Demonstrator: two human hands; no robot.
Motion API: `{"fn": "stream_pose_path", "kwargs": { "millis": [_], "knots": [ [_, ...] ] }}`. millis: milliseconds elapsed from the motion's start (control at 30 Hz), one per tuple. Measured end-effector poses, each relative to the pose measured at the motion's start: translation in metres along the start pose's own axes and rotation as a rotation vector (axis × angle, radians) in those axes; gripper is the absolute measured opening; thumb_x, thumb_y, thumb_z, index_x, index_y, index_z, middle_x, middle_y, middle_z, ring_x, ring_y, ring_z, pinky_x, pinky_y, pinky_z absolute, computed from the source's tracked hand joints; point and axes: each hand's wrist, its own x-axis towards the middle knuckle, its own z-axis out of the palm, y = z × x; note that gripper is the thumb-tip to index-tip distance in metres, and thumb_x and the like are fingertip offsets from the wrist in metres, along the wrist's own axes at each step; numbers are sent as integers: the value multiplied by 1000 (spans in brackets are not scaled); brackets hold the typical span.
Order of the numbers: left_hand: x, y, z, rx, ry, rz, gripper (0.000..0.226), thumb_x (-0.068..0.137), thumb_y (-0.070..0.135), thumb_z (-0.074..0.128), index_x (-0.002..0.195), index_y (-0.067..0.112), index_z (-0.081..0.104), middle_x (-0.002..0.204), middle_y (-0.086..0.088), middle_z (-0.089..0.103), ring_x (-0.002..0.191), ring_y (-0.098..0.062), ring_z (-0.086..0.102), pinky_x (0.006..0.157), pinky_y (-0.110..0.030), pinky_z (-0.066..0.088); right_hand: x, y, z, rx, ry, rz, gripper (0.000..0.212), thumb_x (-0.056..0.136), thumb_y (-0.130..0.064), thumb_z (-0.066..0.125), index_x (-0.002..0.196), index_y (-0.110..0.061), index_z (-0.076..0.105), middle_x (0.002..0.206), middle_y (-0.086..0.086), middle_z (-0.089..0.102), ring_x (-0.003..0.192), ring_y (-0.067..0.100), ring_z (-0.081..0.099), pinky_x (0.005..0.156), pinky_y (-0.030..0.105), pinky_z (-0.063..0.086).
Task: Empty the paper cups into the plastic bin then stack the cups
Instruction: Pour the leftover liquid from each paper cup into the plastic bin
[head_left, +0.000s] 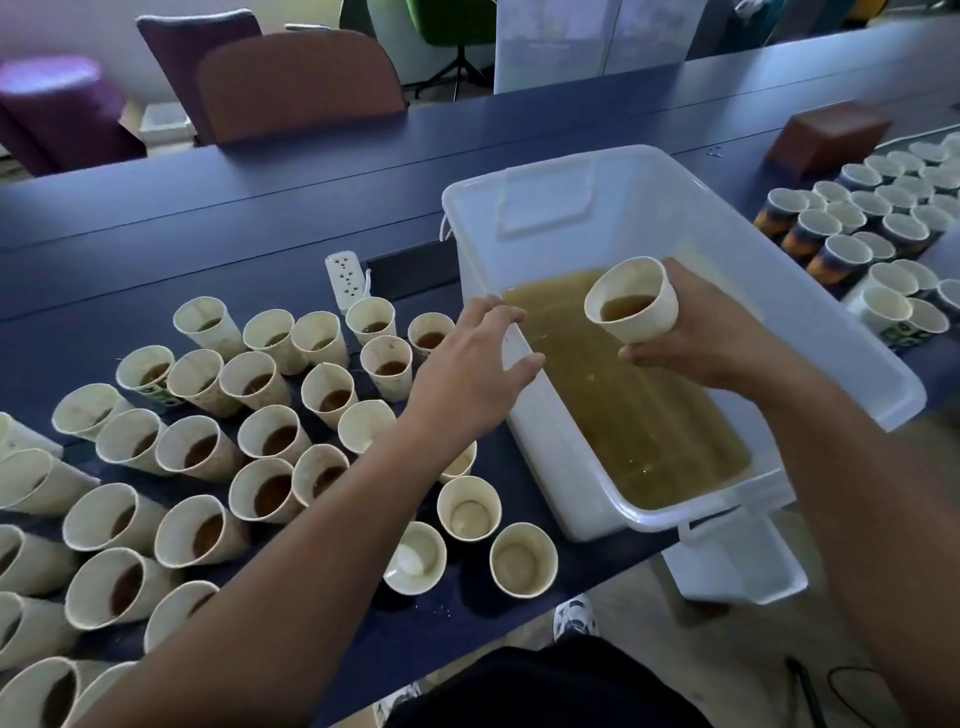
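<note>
Right hand (711, 338) grips tilted white paper cup (634, 301) holding brown liquid, over translucent white plastic bin (857, 358). Left hand (467, 369), fingers relaxed, rests on bin's near-left rim.

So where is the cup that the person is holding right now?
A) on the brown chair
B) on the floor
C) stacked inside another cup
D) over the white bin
D: the right hand holds the paper cup, with brown liquid in it, above the plastic bin.

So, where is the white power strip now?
In the head view, the power strip lies on the table left of the plastic bin, just behind the full cups.
</note>
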Motion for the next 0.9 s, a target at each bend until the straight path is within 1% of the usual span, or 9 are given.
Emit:
{"fn": "stream_pose_path", "kwargs": {
  "millis": [100, 167, 300, 400, 467, 600, 700, 767, 900],
  "knots": [
    [2, -5, 0, 61, -7, -4, 51, 95, 51, 59, 141, 28, 50, 151, 17, 36, 125, -16, 51, 91, -40, 51, 4, 6, 1, -90, -12, 42, 64, 62, -36, 82, 113, -36, 45, 103, -8, 62, 96, 24, 60, 87, 51, 52],
    [2, -7, 1, 66, -8, -4, 52, 95, 54, 58, 140, 30, 49, 150, 20, 35, 126, -17, 51, 90, -40, 50, 6, 8, 2, -172, -33, 61, 62, 63, -36, 81, 111, -37, 42, 101, -8, 61, 96, 26, 59, 89, 55, 49],
    [0, -11, 4, 35, 17, -8, 50, 94, 56, 58, 138, 35, 48, 150, 25, 33, 124, -17, 54, 87, -39, 48, 10, 11, 4, -291, -76, 95, 62, 70, -30, 83, 118, -32, 42, 103, -4, 59, 98, 29, 59, 95, 58, 44],
    [-3, -11, 6, 17, 28, -20, 49, 95, 55, 57, 139, 36, 48, 152, 26, 32, 123, -16, 54, 83, -35, 42, 12, 13, 4, -337, -85, 99, 60, 71, -28, 82, 116, -32, 42, 101, -3, 60, 96, 27, 57, 96, 55, 42],
    [-4, -12, 7, 6, 34, -15, 49, 95, 55, 57, 139, 36, 48, 152, 26, 31, 124, -16, 54, 86, -36, 43, 12, 11, 6, -384, -95, 96, 57, 73, -28, 80, 114, -34, 41, 99, -5, 57, 93, 23, 52, 95, 51, 39],
    [-3, -13, 8, 19, 38, -11, 49, 95, 55, 56, 139, 36, 47, 152, 26, 31, 123, -14, 53, 83, -34, 41, 12, 7, 8, -430, -94, 92, 57, 76, -26, 79, 111, -37, 36, 92, -7, 53, 90, 20, 47, 85, 42, 26],
    [-3, -14, 9, 23, 41, -6, 49, 96, 55, 56, 140, 36, 47, 153, 26, 31, 123, -14, 53, 83, -33, 40, 10, 5, 10, -409, -88, 103, 63, 76, -24, 78, 121, -35, 35, 86, -7, 51, 88, 21, 45, 84, 39, 18],
    [-3, -14, 10, 22, 40, -4, 49, 96, 54, 56, 140, 35, 47, 153, 25, 30, 124, -14, 52, 85, -34, 40, 10, 3, 9, -386, -77, 105, 66, 76, -22, 76, 124, -33, 33, 84, -6, 52, 87, 23, 47, 84, 39, 17],
    [-3, -15, 11, 24, 43, 1, 49, 96, 53, 55, 141, 35, 46, 154, 24, 30, 126, -14, 51, 86, -35, 41, 10, -1, 7, -398, -61, 77, 66, 76, -20, 75, 123, -30, 31, 81, -8, 47, 87, 22, 49, 85, 39, 18]
  ]
}}
